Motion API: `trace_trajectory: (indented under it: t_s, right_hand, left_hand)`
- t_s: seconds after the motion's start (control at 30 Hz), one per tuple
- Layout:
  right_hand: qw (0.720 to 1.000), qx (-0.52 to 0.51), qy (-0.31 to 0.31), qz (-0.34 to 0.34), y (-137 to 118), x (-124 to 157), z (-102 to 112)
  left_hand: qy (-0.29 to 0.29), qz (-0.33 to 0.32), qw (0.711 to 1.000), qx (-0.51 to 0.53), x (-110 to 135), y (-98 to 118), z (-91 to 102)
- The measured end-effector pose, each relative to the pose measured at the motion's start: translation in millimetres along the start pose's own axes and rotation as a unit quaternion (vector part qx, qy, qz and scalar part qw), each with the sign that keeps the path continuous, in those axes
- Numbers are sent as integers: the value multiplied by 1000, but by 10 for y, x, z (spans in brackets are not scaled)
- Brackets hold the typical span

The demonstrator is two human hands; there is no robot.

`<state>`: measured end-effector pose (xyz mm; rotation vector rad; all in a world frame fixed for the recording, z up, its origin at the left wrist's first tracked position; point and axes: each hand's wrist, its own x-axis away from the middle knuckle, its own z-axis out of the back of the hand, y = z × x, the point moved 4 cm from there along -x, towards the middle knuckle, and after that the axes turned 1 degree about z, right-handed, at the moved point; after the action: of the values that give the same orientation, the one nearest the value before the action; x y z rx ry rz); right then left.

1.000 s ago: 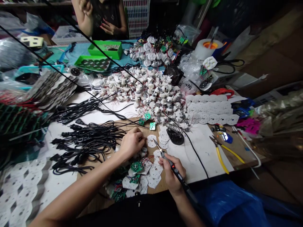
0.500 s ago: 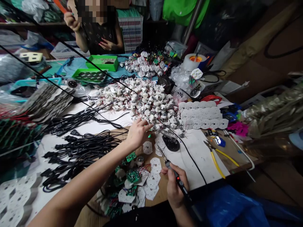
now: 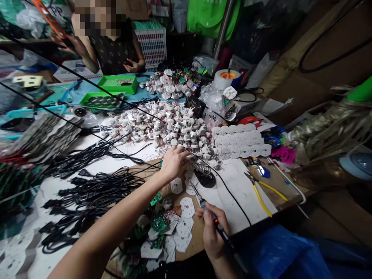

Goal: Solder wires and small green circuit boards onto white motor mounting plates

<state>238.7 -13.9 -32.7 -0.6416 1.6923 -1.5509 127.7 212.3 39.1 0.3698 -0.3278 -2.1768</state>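
My right hand [image 3: 215, 228] is closed around a soldering iron [image 3: 216, 221] with a small red light on its handle, its tip pointing up and left. At the near edge of a heap of small white motors [image 3: 174, 124] with thin red wires, my left hand [image 3: 175, 163] has its fingers bent downward. Whatever lies under those fingers is hidden. Just right of that hand stands a coiled soldering iron holder [image 3: 207, 176] on a black base. White perforated plates [image 3: 185, 226] and green circuit boards [image 3: 159, 223] lie between my forearms.
Black power cords [image 3: 99, 193] spread left of my left forearm. Yellow-handled cutters [image 3: 260, 192] and sheets of white plates [image 3: 241, 141] are at right. A dark cable crosses the table to the right. Across the table, a person [image 3: 112, 50] holds an orange object [image 3: 49, 19].
My left hand has moved a little right, against the near edge of the motor heap. The view has shifted slightly. The other person's raised hand has lowered. My right hand keeps holding the soldering iron.
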Motion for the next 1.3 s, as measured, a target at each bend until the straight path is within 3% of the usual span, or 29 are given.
trace_trajectory:
  t_s: [0.13, 0.3, 0.37, 0.5, 0.63, 0.73, 0.8, 0.87, 0.97, 1.03, 1.13, 1.3]
  right_hand:
    - [1000, -12, 10, 7, -29, -12, -5]
    - [1000, -13, 16, 7, -62, -43, -16]
    - [1000, -8, 10, 9, -62, -47, -17]
    - [1000, 5, 11, 0, -8, -28, 3]
    - [1000, 7, 7, -3, 48, -1, 13]
    - [1000, 2, 5, -2, 47, 3, 7]
    - [1000, 1, 8, 0, 25, -3, 7]
    - [1000, 4, 9, 2, -7, -12, 7]
    - [1000, 14, -1, 9, -64, -30, -1]
    - [1000, 19, -11, 15, -105, -44, -14]
    - [998, 35, -37, 28, -172, -64, -54]
    - [993, 78, -72, 45, -263, -85, -130]
  left_hand:
    - [-22, -14, 999, 45, -26, -33, -19]
    - [-18, 43, 966, 253, -64, -160, -91]
    - [0, 99, 928, 360, -80, -207, -116]
    - [52, 182, 811, 553, -83, -219, -64]
    - [132, 174, 722, 656, -2, -221, 203]
    - [153, 183, 687, 686, 163, -325, 409]
    - [152, 196, 715, 654, 320, -434, 506]
    - [120, 195, 789, 570, 488, -519, 540]
    - [22, 155, 908, 388, 712, -533, 439]
    - [-36, 124, 953, 272, 823, -485, 312]
    - [-76, 109, 979, 154, 908, -401, 153]
    - [-102, 114, 985, 83, 925, -309, 79]
